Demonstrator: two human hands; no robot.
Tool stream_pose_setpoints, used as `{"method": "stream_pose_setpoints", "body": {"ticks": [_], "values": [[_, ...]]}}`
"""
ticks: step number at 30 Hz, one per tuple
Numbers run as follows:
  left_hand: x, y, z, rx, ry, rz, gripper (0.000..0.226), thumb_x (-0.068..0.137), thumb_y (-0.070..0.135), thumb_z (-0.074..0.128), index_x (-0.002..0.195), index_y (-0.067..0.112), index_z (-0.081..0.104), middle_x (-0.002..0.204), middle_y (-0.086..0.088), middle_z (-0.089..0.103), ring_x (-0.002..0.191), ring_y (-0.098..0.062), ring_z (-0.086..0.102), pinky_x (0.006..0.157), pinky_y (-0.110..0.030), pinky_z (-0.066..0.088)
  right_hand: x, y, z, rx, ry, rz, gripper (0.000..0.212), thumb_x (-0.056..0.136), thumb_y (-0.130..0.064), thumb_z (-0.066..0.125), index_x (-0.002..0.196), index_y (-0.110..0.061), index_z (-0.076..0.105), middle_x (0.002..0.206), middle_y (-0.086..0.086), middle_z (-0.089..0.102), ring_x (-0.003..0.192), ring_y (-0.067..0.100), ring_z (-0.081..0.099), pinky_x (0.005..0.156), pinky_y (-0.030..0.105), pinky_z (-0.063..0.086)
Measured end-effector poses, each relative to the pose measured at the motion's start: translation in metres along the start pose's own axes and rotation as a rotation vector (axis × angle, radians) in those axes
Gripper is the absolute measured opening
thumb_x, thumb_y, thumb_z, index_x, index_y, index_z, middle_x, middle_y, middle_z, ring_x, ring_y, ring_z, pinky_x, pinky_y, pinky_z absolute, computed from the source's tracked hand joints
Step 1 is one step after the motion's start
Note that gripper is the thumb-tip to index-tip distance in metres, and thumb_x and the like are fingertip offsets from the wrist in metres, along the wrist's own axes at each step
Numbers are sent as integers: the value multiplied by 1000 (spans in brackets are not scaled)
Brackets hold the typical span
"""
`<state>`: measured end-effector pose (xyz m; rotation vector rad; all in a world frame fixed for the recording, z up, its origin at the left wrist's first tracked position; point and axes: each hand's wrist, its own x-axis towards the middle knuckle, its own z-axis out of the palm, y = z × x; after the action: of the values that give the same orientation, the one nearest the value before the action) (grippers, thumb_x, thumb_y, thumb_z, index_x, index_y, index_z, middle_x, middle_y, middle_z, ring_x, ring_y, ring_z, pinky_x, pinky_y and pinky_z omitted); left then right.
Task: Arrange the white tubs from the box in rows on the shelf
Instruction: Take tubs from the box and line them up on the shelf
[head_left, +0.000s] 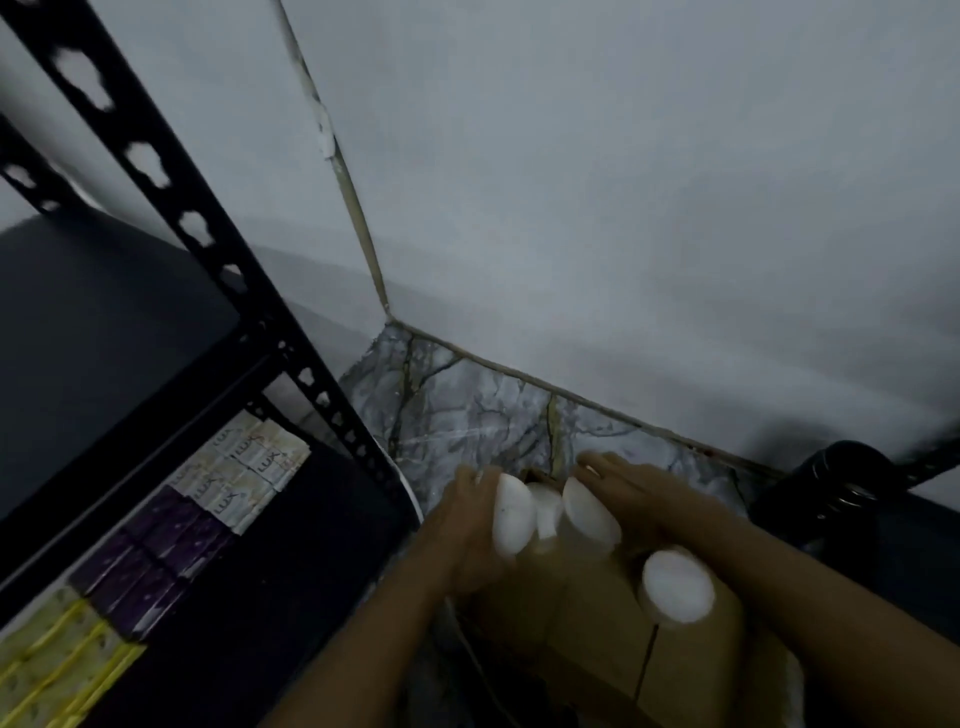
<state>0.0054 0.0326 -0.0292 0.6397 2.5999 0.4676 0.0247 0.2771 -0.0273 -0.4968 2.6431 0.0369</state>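
Note:
Over the cardboard box (587, 618) at the lower centre, both my hands clasp a cluster of white tubs between them. My left hand (467, 525) presses against the left tub (513, 517). My right hand (631, 493) presses on the right tub (589, 512), and a third tub (546, 509) is squeezed between those two. Another white tub (675, 587) stands on the box under my right forearm. The black metal shelf (104, 322) is at the left; its upper board is bare.
The shelf's lower board holds white soap packs (244, 462), purple packs (156, 556) and yellow packs (57, 665). A black slotted upright (218, 244) stands between shelf and box. Marble floor (467, 415) meets grey walls. A dark object (841, 499) sits at the right.

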Motion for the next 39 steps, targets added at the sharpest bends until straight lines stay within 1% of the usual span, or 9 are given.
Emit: {"method": "stream_pose_setpoints", "body": {"ticks": [3, 6, 9, 11, 16, 22, 26, 30, 39], "values": [[-21, 12, -30, 1, 52, -14, 102, 64, 55, 76, 142, 26, 18, 141, -3, 21, 126, -26, 38, 94, -44, 48, -15, -11, -35, 1, 92, -19, 104, 74, -38, 74, 148, -10, 7, 156, 12, 5, 141, 28, 18, 110, 41, 30], [-47, 26, -67, -35, 132, -22, 99, 61, 66, 72, 138, 25, 25, 138, -1, 26, 121, -21, 40, 91, -38, 48, -33, -27, -78, -3, 141, -34, 96, 71, -40, 75, 144, -13, 18, 149, 10, 22, 134, 28, 29, 104, 41, 36], [-79, 38, -107, -56, 214, -13, 90, 59, 57, 76, 130, 27, 29, 127, 4, 27, 110, -16, 43, 81, -31, 45, -52, -44, -119, -43, 177, -45, 98, 66, -43, 78, 142, -16, 22, 141, 5, 29, 123, 25, 36, 95, 43, 43], [-103, 41, -132, -57, 275, -23, 86, 58, 51, 77, 126, 29, 30, 124, 6, 25, 107, -15, 42, 83, -32, 45, -64, -57, -145, -61, 206, -63, 98, 65, -44, 79, 142, -17, 24, 140, 5, 31, 121, 25, 37, 95, 44, 43], [-173, 31, -183, -70, 425, -114, 96, 55, 56, 76, 133, 32, 26, 129, 8, 22, 110, -18, 45, 89, -37, 47, -88, -106, -207, -121, 313, -154, 98, 68, -53, 73, 144, -20, 21, 141, 4, 34, 121, 24, 39, 97, 39, 41], [-262, 1, -228, -20, 516, -232, 103, 52, 62, 71, 141, 32, 28, 134, 9, 30, 120, -17, 40, 91, -33, 45, -108, -184, -267, -128, 421, -327, 97, 61, -59, 70, 141, -28, 25, 132, -4, 40, 114, 20, 43, 90, 39, 44], [-315, -15, -252, -11, 582, -307, 100, 51, 66, 69, 140, 35, 35, 128, 11, 38, 117, -13, 42, 91, -29, 43, -112, -235, -296, -168, 478, -436, 94, 60, -57, 69, 140, -29, 28, 128, -7, 41, 114, 17, 44, 89, 39, 45], [-368, -33, -268, 32, 633, -409, 86, 50, 67, 67, 128, 39, 43, 119, 12, 45, 109, -12, 46, 86, -31, 46, -105, -284, -317, -195, 493, -524, 96, 60, -57, 68, 141, -30, 25, 129, -9, 40, 114, 15, 43, 90, 37, 44], [-470, -71, -261, 88, 670, -733, 82, 58, 66, 64, 127, 29, 43, 117, 3, 39, 98, -20, 52, 78, -33, 49, -87, -394, -338, -216, 446, -701, 85, 62, -56, 67, 136, -29, 35, 121, -9, 45, 108, 15, 47, 89, 39, 44]]}}
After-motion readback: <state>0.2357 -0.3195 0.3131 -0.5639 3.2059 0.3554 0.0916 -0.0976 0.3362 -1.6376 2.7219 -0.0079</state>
